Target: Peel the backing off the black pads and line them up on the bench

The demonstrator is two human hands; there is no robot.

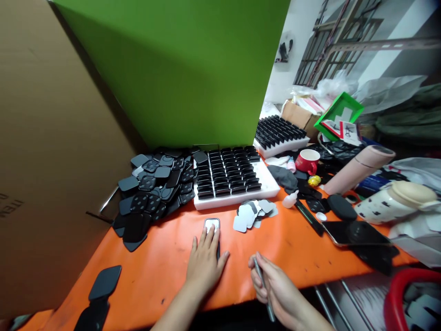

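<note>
On the orange table, the left hand lies flat, fingers extended, pressing a black plate with a white square pad at its far end. The right hand is clenched around a thin metal tool. The white tray appears filled with black parts; a large heap of black plates and loose white pads remain, so much work appears left.

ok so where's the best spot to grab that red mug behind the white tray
Probably by the handle of the red mug: it stands upright with the handle sticking out on its right side, toward the yellow thing. Come in from the right, since cloth crowds its left.
</note>
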